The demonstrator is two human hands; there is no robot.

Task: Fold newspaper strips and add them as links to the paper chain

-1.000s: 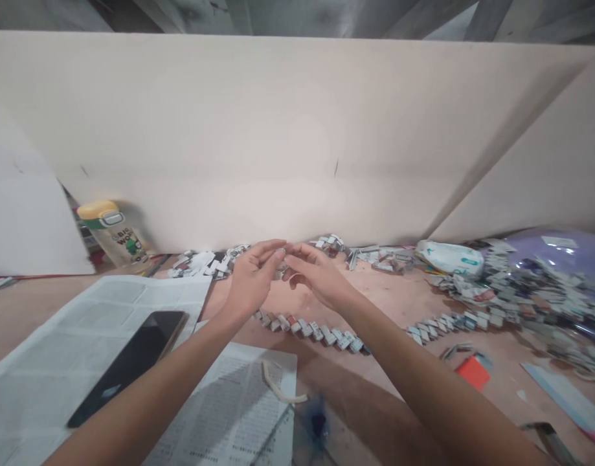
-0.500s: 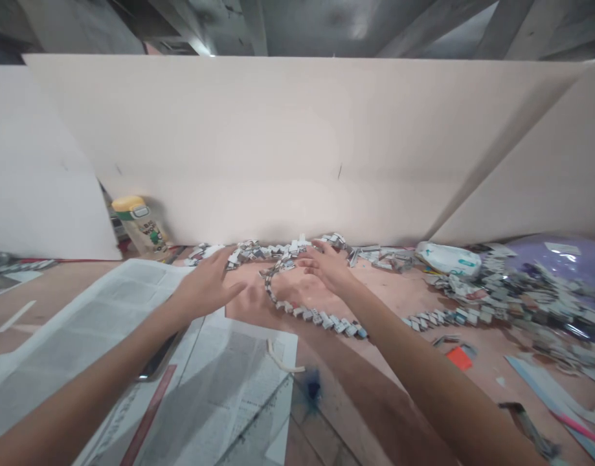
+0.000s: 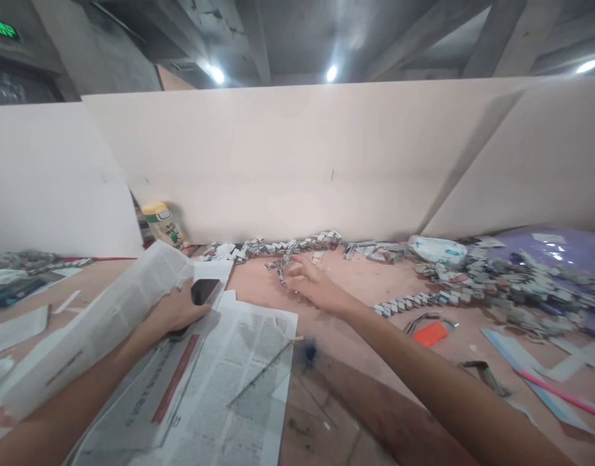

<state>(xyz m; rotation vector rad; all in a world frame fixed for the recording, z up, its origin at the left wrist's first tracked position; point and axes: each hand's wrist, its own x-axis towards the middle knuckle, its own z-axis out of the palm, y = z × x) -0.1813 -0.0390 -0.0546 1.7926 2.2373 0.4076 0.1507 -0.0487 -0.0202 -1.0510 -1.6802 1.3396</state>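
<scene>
My left hand [image 3: 173, 312] is closed on the edge of a newspaper [image 3: 107, 323], whose left part is raised in a fold beside my forearm. A black phone [image 3: 204, 290] sticks out just past its fingers. My right hand [image 3: 309, 286] lies low on the table further back, with its fingers curled on a chain of folded paper links [image 3: 280, 275]. That chain runs back to a row of links [image 3: 297, 246] along the foot of the board. More newspaper sheets [image 3: 239, 388] lie flat between my arms.
Pale boards [image 3: 297, 162] wall the table's back and sides. A yellow-lidded bottle [image 3: 162, 223] stands back left. At right are a heap of paper links [image 3: 511, 285], a white packet [image 3: 437, 249], a purple bag [image 3: 564, 249], an orange piece [image 3: 430, 333] and a pink stick [image 3: 559, 391].
My hands came apart. The left one swung down and left onto the newspaper, which now stands up in a fold. The right one sank to the table, and the chain lies nearer the board.
</scene>
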